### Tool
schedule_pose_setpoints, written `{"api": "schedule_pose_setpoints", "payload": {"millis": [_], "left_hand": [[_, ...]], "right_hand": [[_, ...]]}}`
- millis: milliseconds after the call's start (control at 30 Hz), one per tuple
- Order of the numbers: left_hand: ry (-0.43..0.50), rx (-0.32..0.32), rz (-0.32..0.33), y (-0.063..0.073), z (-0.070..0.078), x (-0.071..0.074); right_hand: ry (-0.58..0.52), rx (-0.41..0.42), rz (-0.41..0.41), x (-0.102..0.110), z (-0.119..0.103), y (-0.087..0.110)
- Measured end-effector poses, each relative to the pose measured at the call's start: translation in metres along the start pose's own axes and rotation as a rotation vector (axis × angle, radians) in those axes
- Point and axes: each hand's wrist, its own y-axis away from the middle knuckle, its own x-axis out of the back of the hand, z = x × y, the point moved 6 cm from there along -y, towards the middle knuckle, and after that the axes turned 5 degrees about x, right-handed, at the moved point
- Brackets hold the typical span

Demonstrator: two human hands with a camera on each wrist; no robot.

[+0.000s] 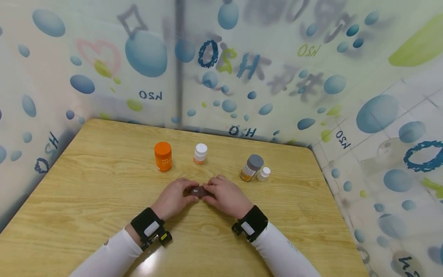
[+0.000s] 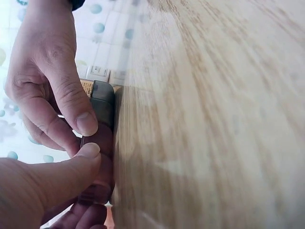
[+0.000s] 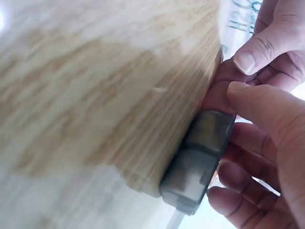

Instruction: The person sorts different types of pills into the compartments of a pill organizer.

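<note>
From where I stand this is a screened-off corner, apparently a makeshift recording booth: sheeting (image 1: pixel 214 92) printed with blue drops (image 1: pixel 146 55) and backwards H2O lettering (image 1: pixel 226 61) hangs around three sides of a wood-grain table (image 1: pixel 86 184), and wrist-strapped cameras (image 1: pixel 165 238) are worn there. Which building, I can't tell.

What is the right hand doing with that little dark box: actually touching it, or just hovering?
Touching. The right wrist view shows it: the right hand has its thumb tip on the reddish section of the little dark box.
</note>
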Motion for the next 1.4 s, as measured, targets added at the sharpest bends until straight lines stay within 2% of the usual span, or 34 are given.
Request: {"api": "schedule_pose_setpoints", "payload": {"millis": [133, 267, 400, 533, 633, 1067, 1233, 1400], "left_hand": [[0.007, -0.004, 0.002, 0.000, -0.002, 0.001], [0.017, -0.008, 0.003, 0.000, -0.004, 0.001], [0.016, -0.010, 0.007, 0.000, -0.005, 0.000], [0.019, -0.033, 0.008, 0.001, -0.003, -0.001], [0.022, -0.043, 0.008, 0.001, -0.001, -0.002], [0.054, 0.021, 0.019, -0.002, -0.008, -0.002], [0.070, 0.033, 0.009, -0.002, -0.010, -0.002], [0.074, 0.018, 0.003, -0.001, -0.007, -0.002]], "right_hand": [[-0.010, 0.024, 0.006, 0.003, -0.001, -0.004], [-0.060, 0.016, -0.030, 0.005, 0.005, -0.010], [-0.202, -0.096, -0.059, 0.000, 0.020, -0.013], [-0.332, -0.252, -0.029, -0.006, 0.035, -0.015], [-0.341, -0.329, -0.005, -0.009, 0.042, -0.016], [-0.350, -0.463, 0.010, -0.003, 0.045, -0.018], [-0.378, -0.476, 0.006, -0.004, 0.047, -0.017], [-0.389, -0.471, 0.067, -0.003, 0.055, -0.019]]}}
